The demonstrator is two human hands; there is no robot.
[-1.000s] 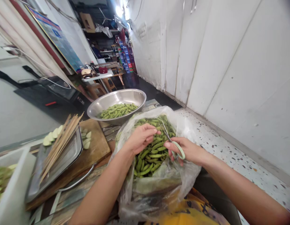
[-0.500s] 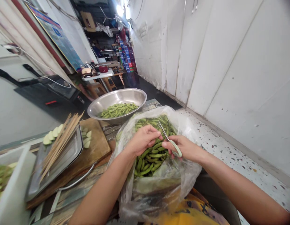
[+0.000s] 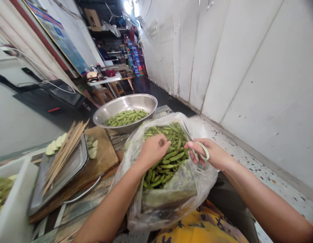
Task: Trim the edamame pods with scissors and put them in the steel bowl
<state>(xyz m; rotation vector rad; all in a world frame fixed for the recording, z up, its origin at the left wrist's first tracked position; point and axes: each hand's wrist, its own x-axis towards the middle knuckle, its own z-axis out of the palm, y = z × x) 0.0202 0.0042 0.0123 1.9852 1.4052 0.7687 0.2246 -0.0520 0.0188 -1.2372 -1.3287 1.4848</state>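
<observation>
Green pods (image 3: 169,163) are heaped inside a clear plastic bag (image 3: 169,202), whose mouth is opened wide and whose crumpled near side is draped before a yellow patterned cloth (image 3: 197,226). Over the bag's opening, the left hand (image 3: 155,148) is held with its back turned up and its fingers curled under; whether a pod is pinched between them cannot be told, since the fingertips are hidden. At the bag's right edge, a pair of scissors (image 3: 189,135) is gripped by the right hand (image 3: 213,153), with the fingers wrapped about the pale green handles and the blades pointed up and away. Just beyond the bag, to its left, a steel bowl (image 3: 103,116) is set, and more pods (image 3: 127,117) are gathered in its bottom. Further left of the bag, a wooden board (image 3: 103,145) is laid on the desk (image 3: 80,216); on it a metal tray (image 3: 67,184) is rested, across which a bundle of thin sticks (image 3: 65,152) is spread, with pale slices (image 3: 56,145) lined up beside them. Farthest left of the bag, a white container (image 3: 17,199) is partly seen, filled with green pieces (image 3: 3,189).
</observation>
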